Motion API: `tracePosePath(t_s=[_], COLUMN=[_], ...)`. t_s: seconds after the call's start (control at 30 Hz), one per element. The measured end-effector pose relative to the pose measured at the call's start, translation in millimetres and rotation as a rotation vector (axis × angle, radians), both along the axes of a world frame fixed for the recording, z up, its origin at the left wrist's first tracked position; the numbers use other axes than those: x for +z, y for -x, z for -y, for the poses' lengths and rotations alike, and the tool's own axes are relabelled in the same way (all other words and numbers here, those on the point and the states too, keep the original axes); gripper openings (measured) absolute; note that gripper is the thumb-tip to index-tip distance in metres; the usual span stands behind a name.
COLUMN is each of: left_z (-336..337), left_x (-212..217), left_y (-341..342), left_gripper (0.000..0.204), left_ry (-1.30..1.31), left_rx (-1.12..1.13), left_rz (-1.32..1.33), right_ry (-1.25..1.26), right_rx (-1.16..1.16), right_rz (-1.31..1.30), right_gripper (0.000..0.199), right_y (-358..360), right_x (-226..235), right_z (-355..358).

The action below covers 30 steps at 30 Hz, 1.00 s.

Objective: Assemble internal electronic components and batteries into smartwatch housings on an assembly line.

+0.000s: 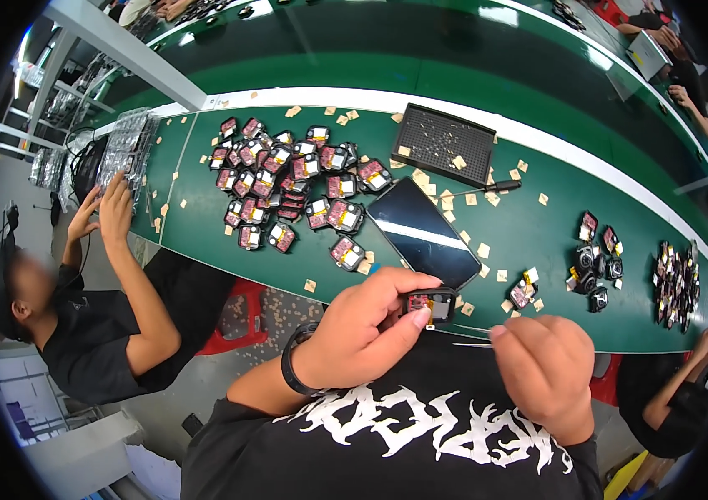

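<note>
My left hand [362,329] is closed around a small black device housing [446,303], with its red circuit board and a pale rectangular part facing up. The thumb rests on its near edge, in front of the table. In my right hand [546,367] is a pair of thin metal tweezers [472,338], pinched between thumb and fingers. Their tips point left toward the housing, a short way from it. A small pale piece shows by the housing's lower edge. Beyond my hands lies a dark-screened phone or tablet [423,246]; right of it is another open housing [523,290].
Many similar housings [275,179] are heaped at left on the green table [191,200]. A black tray [454,133] and a screwdriver [500,187] lie farther back, among scattered pale squares. More parts [675,283] stand at right. A co-worker [95,308] sits at left.
</note>
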<state>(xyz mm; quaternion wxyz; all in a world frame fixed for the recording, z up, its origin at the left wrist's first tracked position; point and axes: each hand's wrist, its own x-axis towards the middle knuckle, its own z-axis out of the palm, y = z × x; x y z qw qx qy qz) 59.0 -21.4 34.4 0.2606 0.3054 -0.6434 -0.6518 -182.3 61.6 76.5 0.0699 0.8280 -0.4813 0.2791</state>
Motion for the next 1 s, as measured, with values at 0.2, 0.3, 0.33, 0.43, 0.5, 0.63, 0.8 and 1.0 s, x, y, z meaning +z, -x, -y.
tracePosePath(t_s=[0.2,0.3,0.33,0.43,0.5,0.63,0.8,1.0], left_z=[26.9,52.5,64.1,105.0,132.3,173.0,198.5,185.2], left_x=[-16.1,-15.7,-17.1,-25.9,-25.7,-27.1,-39.8,-23.0], left_y=[-19.3,-36.6,-42.7,-69.3,-85.8,-111.2,-107.6,-101.5], left_gripper=[0.026,0.024,0.024,0.024,0.025,0.027,0.026,0.033], left_ry=[0.119,0.183,0.244,0.385,0.406,0.426,0.559,0.908], left_rx=[0.327,0.452,0.502,0.75,0.818,0.783,0.629,0.645], left_rz=[-0.061,-0.01,0.039,0.195,0.331,0.557,0.793,1.191], right_ry=[-0.302,-0.474,-0.468,-0.435,-0.445,-0.454,-0.394,-0.371], right_rx=[-0.257,-0.557,-0.563,-0.635,-0.68,-0.733,-0.75,-0.696], right_rz=[0.311,0.47,0.477,0.332,0.338,0.34,0.296,0.417], right_gripper=[0.034,0.041,0.041,0.065,0.067,0.066,0.057,0.048], right_y=[28.7,37.2,36.0,33.5,28.0,27.3,34.0,36.5], right_x=[-37.6,-61.0,-66.5,-81.9,-85.0,-88.4,-93.7,-100.8], right_z=[-24.4,-39.3,-42.4,-44.5,-40.0,-36.3,-38.6,-33.8])
